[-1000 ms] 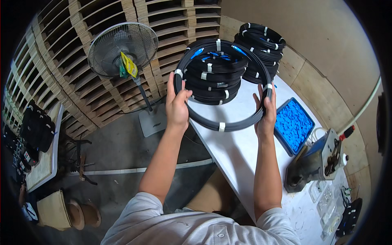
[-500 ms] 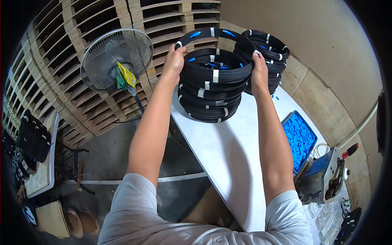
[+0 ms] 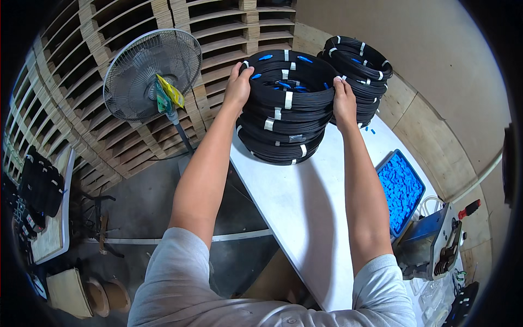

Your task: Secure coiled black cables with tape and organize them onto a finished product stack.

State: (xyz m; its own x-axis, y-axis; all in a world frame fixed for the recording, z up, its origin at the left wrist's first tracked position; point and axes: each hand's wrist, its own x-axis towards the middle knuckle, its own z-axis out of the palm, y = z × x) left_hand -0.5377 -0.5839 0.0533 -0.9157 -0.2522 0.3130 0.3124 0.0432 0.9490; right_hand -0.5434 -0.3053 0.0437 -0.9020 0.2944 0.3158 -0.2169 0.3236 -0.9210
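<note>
Both my hands grip a coil of black cable (image 3: 321, 66) at the top of a stack of similar coils (image 3: 261, 143) on the white table. White tape bands bind the coils, and blue connectors show along their inner sides. At the top coil's left side, my left hand (image 3: 238, 86) is closed on the rim. Opposite it, my right hand (image 3: 344, 102) closes on the right side, thumb uppermost. The top coil appears to rest on the stack, its far edge slightly raised. A second stack of black coils (image 3: 357, 82) stands just behind and to the right.
A blue tray (image 3: 388, 164) of small blue parts lies on the white table (image 3: 283, 204) at right, near a bench machine (image 3: 422, 237) with a red-and-black handle. A standing fan (image 3: 152, 76) is at left, before wooden pallets (image 3: 218, 41). More coils (image 3: 41, 185) sit on another table.
My hands have lowered the top coil onto the stack; its far edge has come down and the gap beneath it has narrowed. The view has shifted slightly.
</note>
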